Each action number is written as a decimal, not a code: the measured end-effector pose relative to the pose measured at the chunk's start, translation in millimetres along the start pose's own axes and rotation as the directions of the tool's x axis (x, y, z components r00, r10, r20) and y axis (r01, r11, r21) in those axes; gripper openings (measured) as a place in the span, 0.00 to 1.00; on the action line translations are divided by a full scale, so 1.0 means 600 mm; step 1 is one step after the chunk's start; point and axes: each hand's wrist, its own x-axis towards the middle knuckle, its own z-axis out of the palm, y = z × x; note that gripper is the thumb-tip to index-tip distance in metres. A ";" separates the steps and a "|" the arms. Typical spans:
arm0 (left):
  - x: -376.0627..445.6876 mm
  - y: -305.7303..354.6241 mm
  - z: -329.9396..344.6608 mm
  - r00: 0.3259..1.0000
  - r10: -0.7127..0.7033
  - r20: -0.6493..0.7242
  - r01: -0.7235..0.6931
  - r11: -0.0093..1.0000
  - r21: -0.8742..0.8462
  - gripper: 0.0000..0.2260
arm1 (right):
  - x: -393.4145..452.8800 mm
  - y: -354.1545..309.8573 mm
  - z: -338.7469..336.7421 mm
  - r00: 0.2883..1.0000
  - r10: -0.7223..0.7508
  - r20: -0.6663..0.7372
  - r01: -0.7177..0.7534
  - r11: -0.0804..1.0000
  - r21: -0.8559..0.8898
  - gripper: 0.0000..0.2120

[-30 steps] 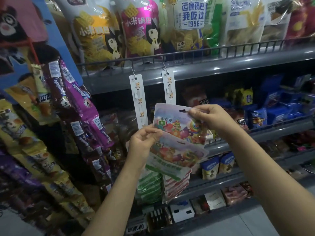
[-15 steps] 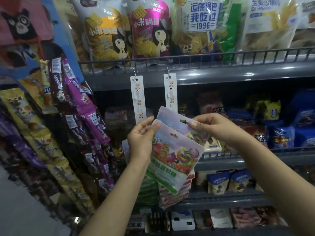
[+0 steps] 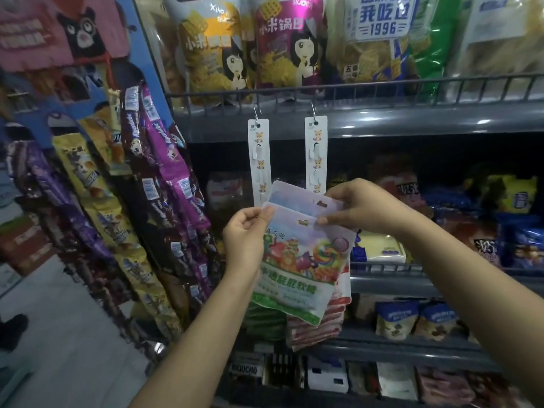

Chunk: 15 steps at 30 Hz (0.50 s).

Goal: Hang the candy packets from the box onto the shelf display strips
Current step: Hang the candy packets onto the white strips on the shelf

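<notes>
Gripping the upper left corner of a glossy candy packet printed with a rainbow lollipop and a green band (image 3: pixel 297 260), the left hand (image 3: pixel 245 234) has its fingers curled over the packet's top edge, while the right hand (image 3: pixel 360 206) pinches the top edge of the same packet near its punched hang hole. A second pale packet of the same kind (image 3: pixel 300 198) lies just behind the first, its top showing between the two hands and its own hang hole just beside the right fingertips. Below the hands hang more packets, a red-striped stack (image 3: pixel 318 328) and a green one (image 3: pixel 265 319). Just above and behind the hands two white display strips with small fox pictures (image 3: pixel 315 151) dangle on wire hooks from the grey metal shelf (image 3: pixel 412 122); the packets overlap their lower ends. Left of the left hand hang purple and brown wrapped snack strips (image 3: pixel 164 178). On the shelf above stand large snack bags (image 3: pixel 282 45).
</notes>
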 end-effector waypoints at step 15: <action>-0.005 -0.066 -0.100 0.991 -0.123 -0.060 0.130 0.985 0.113 0.07 | -0.009 0.031 0.178 0.865 0.314 -0.392 -0.132 0.895 0.426 0.06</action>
